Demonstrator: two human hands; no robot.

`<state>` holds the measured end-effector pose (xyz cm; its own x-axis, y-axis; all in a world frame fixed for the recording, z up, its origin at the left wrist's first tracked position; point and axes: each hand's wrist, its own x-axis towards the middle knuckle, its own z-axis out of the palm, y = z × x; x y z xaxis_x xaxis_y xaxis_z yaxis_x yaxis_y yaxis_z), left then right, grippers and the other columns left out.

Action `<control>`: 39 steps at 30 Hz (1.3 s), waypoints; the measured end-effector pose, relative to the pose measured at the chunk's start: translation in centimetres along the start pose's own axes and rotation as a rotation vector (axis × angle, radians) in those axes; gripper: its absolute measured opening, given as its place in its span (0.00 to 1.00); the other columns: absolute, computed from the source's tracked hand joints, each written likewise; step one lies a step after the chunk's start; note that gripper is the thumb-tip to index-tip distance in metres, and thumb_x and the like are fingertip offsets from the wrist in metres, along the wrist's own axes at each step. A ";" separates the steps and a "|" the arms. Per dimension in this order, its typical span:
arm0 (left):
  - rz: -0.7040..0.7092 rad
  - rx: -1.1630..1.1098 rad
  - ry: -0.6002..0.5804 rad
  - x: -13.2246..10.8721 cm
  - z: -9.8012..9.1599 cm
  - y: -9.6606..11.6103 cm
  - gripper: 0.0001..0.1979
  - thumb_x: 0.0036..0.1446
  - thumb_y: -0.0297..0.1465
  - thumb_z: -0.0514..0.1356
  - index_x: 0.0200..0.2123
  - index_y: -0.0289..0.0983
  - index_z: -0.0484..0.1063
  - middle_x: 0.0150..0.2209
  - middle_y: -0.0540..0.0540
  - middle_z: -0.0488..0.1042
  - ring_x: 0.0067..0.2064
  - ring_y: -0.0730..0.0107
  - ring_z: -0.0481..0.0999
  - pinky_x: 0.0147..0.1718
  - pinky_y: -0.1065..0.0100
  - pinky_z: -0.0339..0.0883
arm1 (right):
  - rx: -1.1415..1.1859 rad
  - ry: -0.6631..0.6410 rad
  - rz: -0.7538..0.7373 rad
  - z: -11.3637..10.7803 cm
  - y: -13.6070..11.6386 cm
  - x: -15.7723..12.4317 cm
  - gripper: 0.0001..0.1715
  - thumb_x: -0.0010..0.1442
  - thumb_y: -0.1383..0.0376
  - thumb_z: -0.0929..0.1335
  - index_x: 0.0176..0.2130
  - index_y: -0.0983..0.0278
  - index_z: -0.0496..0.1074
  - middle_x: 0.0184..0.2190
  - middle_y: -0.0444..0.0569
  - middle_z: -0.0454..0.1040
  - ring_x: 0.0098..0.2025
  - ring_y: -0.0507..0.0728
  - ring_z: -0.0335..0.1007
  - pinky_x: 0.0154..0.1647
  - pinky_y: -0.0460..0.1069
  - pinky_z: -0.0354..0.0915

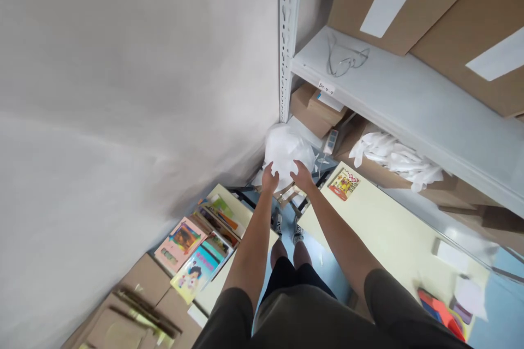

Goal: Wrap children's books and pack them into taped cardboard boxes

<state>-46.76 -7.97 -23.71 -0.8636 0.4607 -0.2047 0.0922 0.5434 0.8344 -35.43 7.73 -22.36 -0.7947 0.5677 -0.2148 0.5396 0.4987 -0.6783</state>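
In the head view, a puffed white plastic bag (289,147) is in front of me, in the corner between the wall and the shelf rack. My left hand (270,179) is at the bag's near left side, fingers curled against the plastic and thumb turned inward. On the near right side, my right hand (302,175) grips it in a mirrored pose. The other fingers of both hands are mostly hidden. Beneath the hands, some cardboard (289,196) shows near my shoes.
To the left, children's books (196,275) lie on a cream table, with cardboard boxes (145,281) nearer. A cream table (380,229) on the right holds a colourful card (344,184). The metal shelf (388,87) carries large boxes and eyeglasses (347,62); white bags (393,155) lie below.
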 end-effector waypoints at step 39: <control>0.662 -0.156 -0.164 1.1 -12.9 26.9 0.15 0.65 0.33 0.63 0.54 0.40 0.80 0.47 0.43 0.84 0.51 0.61 0.82 0.59 0.61 0.73 | 0.002 0.561 -0.248 -23.8 -18.8 -6.4 0.20 0.70 0.68 0.62 0.53 0.61 0.80 0.51 0.55 0.83 0.56 0.63 0.78 0.61 0.55 0.71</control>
<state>-51.61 -1.91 5.16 -0.5636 0.7667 0.3075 0.4904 0.0110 0.8714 -33.87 10.33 8.49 -0.6289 0.6935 0.3515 0.3566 0.6590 -0.6622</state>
